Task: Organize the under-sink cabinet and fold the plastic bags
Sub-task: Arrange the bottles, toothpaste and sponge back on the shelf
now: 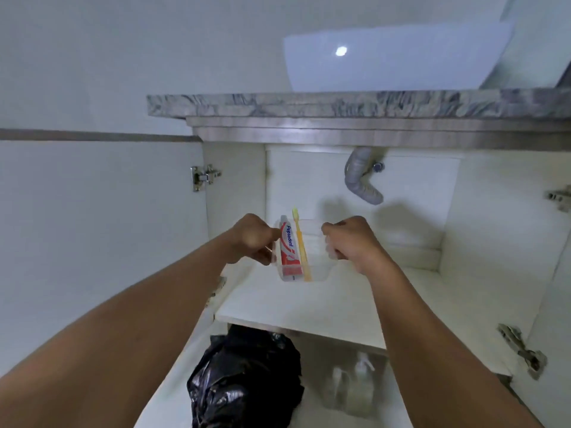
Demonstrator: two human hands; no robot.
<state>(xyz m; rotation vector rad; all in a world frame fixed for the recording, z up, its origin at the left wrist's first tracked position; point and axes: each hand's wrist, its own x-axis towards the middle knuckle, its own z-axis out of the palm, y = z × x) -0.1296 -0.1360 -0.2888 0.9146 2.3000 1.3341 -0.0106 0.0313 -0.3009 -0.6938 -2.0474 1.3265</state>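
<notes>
Right, I have both hands on a clear plastic container over the upper shelf of the open under-sink cabinet. My left hand is curled closed around the container's 9 o'clock edge, fingers wrapped over the rim; my right hand is clenched the same way on the 3 o'clock edge. Whether the base is touching the shelf or hanging just above it, I cannot tell — the plastic is too see-through to read.

Inside the container a red-and-white toothpaste tube stands nearly upright toward the 9 o'clock side, and a yellow toothbrush leans just beside it, bristles up at 12 o'clock. The grey drain hose hangs from the top of the cabinet at about 1 o'clock from the container, well apart from it.

I judge this to be the organizing step: placing the toiletries container on the shelf. The folding has not begun — a crumpled black plastic bag lies on the cabinet floor at 6 o'clock, with some clear bottles near it toward 5 o'clock.

Next I would want the container flat and steady on the shelf, kept level so the tube and brush don't tip, before loosening both hands
</notes>
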